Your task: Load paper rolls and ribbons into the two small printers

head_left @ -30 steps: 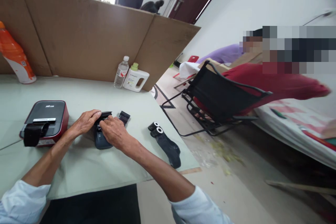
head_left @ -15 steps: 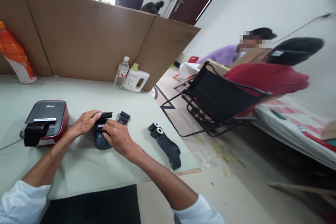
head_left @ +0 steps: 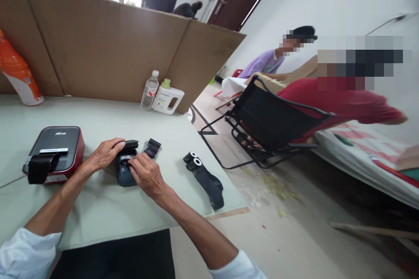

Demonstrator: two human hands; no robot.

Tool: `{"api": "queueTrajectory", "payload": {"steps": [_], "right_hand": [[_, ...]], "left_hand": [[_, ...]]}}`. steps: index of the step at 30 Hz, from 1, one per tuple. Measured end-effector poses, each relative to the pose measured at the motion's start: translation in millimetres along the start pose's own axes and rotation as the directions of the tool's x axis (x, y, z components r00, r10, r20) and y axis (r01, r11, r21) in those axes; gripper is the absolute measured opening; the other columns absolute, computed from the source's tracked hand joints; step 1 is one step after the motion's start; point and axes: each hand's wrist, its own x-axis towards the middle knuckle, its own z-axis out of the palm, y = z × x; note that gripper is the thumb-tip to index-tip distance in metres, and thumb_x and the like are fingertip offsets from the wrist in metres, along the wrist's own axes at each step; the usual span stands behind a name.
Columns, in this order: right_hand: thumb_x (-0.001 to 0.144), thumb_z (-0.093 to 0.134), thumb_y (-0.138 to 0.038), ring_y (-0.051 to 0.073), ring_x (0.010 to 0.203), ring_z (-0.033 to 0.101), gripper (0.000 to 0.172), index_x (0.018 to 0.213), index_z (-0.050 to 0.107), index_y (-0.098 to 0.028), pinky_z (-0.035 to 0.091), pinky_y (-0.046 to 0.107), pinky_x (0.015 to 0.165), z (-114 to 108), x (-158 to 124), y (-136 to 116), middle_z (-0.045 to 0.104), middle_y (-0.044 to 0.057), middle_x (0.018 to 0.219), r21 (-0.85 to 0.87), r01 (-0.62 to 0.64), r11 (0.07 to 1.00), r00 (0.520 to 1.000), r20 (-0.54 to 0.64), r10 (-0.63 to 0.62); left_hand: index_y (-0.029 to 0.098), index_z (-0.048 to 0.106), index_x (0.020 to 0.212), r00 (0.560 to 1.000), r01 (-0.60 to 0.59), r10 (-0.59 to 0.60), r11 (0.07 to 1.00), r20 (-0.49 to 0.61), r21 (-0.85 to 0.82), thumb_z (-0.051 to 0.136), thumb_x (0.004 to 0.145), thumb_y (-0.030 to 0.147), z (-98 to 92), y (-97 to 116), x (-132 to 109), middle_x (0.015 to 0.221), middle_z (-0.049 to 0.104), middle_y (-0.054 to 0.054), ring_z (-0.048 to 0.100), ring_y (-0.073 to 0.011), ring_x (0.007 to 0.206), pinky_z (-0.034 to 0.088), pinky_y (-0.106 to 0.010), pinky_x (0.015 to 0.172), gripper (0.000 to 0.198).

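Note:
A small dark blue device (head_left: 125, 176) with an open black lid lies on the pale green table (head_left: 98, 209). My left hand (head_left: 104, 153) rests on its left side, fingers curled against the lid. My right hand (head_left: 146, 174) covers its right side, fingers bent and pressing into the open compartment. A small black ribbed part (head_left: 152, 148) lies just beyond my right hand. What the fingertips pinch is hidden.
A red and black label printer (head_left: 54, 152) stands at the left. A black strap with two white rolls (head_left: 204, 178) lies near the table's right edge. An orange bottle (head_left: 18, 72), water bottle (head_left: 148, 90) and white jug (head_left: 167, 100) stand by the cardboard screen (head_left: 108, 48). Two people sit at right behind a black chair (head_left: 271, 122).
My right hand has slid slightly down and back over the device. The person in red at the right has shifted about. My left hand has hardly moved.

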Motion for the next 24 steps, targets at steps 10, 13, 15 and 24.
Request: {"api": "queueTrajectory", "payload": {"steps": [10, 13, 15, 24], "right_hand": [[0.103, 0.044, -0.008, 0.021, 0.082, 0.058, 0.025, 0.109, 0.067, -0.017, 0.050, 0.034, 0.073, 4.0, -11.4, -8.0, 0.069, 0.009, 0.094, 0.001, 0.065, 0.998, 0.990, -0.127, -0.065], [0.102, 0.045, -0.007, 0.021, 0.081, 0.058, 0.025, 0.103, 0.067, -0.017, 0.051, 0.033, 0.073, 4.8, -12.1, -8.6, 0.068, 0.009, 0.092, 0.008, 0.066, 0.998, 0.985, -0.157, -0.064], [0.102, 0.045, -0.008, 0.020, 0.079, 0.057, 0.025, 0.098, 0.068, -0.019, 0.050, 0.034, 0.072, 5.5, -13.0, -10.1, 0.068, 0.007, 0.090, 0.005, 0.062, 0.998, 0.986, -0.158, -0.061], [0.102, 0.045, -0.007, 0.022, 0.084, 0.058, 0.024, 0.099, 0.066, -0.018, 0.049, 0.036, 0.074, 10.8, -21.4, -22.7, 0.071, 0.009, 0.099, 0.024, 0.004, 1.000, 0.976, -0.217, 0.001]], "left_hand": [[0.020, 0.071, 0.126, 1.000, 0.003, -0.003, 1.000, 0.009, -0.020, 0.039, 0.097, 0.060, -0.6, 3.5, -1.4, 0.132, 0.074, -0.008, 0.066, -0.0295, 0.125, 0.048, -0.040, 0.111, 0.058], [0.020, 0.070, 0.128, 1.000, -0.006, 0.006, 1.000, 0.009, -0.029, 0.040, 0.097, 0.060, -0.4, 3.2, -2.5, 0.133, 0.073, -0.008, 0.065, -0.0297, 0.128, 0.047, -0.040, 0.113, 0.059], [0.019, 0.069, 0.129, 1.000, -0.013, 0.013, 0.999, 0.010, -0.033, 0.040, 0.097, 0.059, -0.2, 2.8, -3.7, 0.135, 0.072, -0.009, 0.064, -0.0298, 0.129, 0.046, -0.041, 0.114, 0.059], [0.017, 0.067, 0.133, 0.999, -0.032, 0.033, 0.999, 0.028, -0.034, 0.047, 0.093, 0.059, -0.7, -2.9, -8.7, 0.142, 0.068, -0.012, 0.061, -0.0308, 0.134, 0.045, -0.045, 0.117, 0.061]]}}
